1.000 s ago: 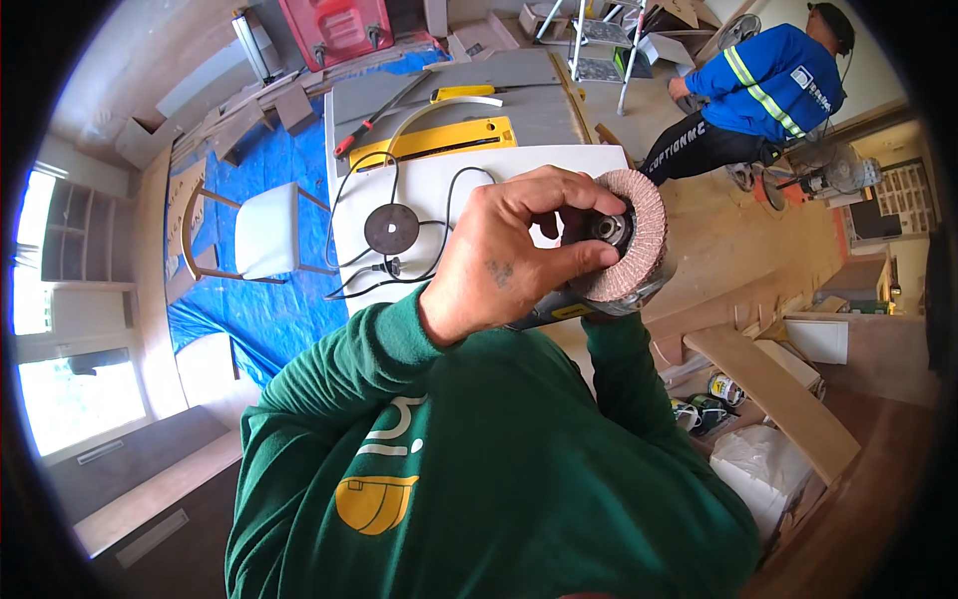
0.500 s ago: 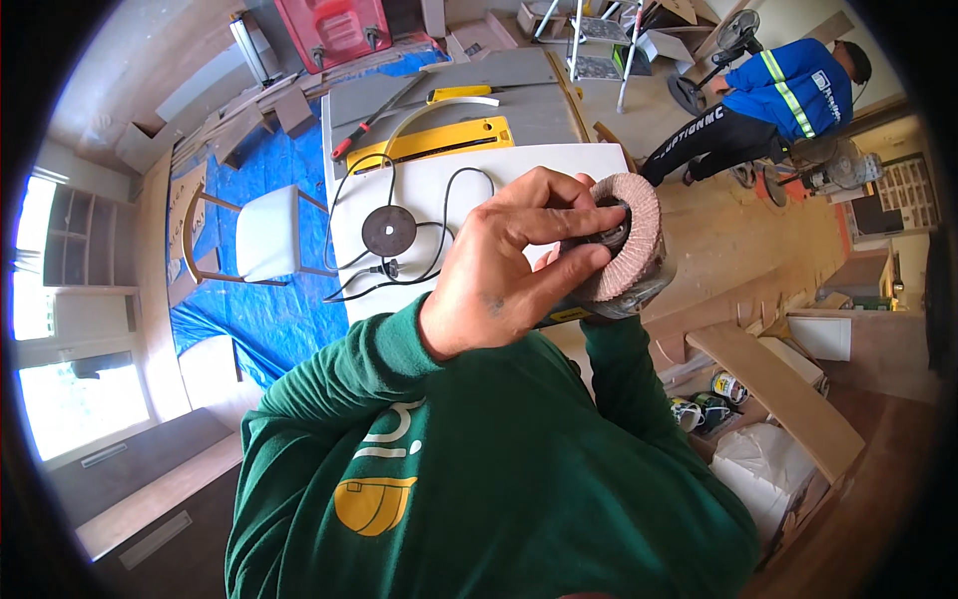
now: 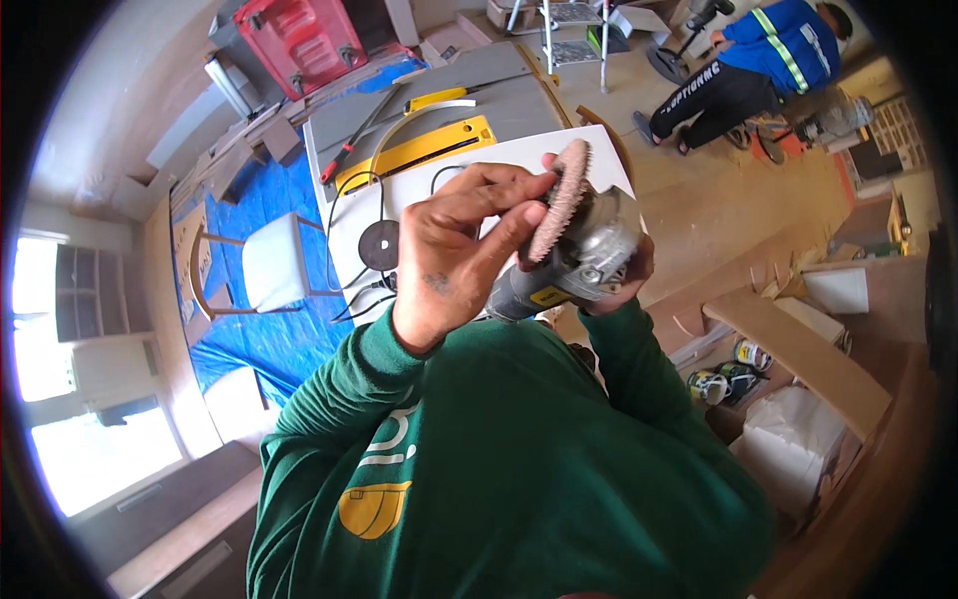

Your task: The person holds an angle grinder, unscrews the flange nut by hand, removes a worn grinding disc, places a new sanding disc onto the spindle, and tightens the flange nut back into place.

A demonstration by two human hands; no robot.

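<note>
An angle grinder [image 3: 604, 240] with a grey metal head and dark body is held up in front of my chest. My right hand [image 3: 639, 272] wraps around its head from the far side, most of its fingers hidden. A pinkish flap disc [image 3: 565, 205] sits at the head, seen nearly edge-on. My left hand [image 3: 454, 235] pinches at the disc's centre with thumb and fingers; the small part between the fingertips is mostly hidden. Behind my left hand, a dark round disc [image 3: 379, 245] with a centre hole lies on the white tabletop [image 3: 344, 215] beside a black cord [image 3: 329, 250].
Toward the back of the table are a yellow tool [image 3: 429, 150], a red-handled saw [image 3: 339, 160] and a curved strip [image 3: 399, 125]. A chair [image 3: 274, 265] stands left on blue sheeting [image 3: 299, 339]. At the far right a person [image 3: 778, 60] bends near a stepladder [image 3: 576, 50]. Boards and cans [image 3: 709, 384] lie right.
The grinder has tilted, turning the flap disc from nearly face-on to edge-on and showing the grinder's head and body. Both hands have shifted slightly left, and the view has turned slightly.
</note>
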